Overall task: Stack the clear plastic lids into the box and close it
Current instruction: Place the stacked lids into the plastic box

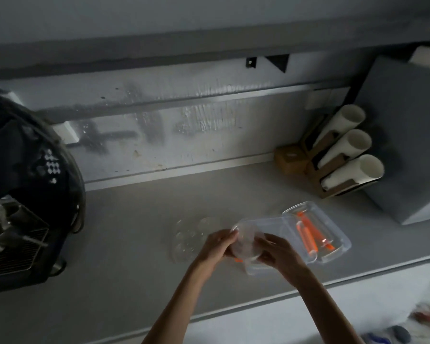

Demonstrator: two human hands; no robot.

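Head view: both hands' fingers clamp lid stack over open box.

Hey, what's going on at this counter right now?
A person is packing clear lids. Both hands, left hand and right hand, hold a stack of lids over an open clear box. More loose lids lie on the counter to the left. The box cover lies to the right.
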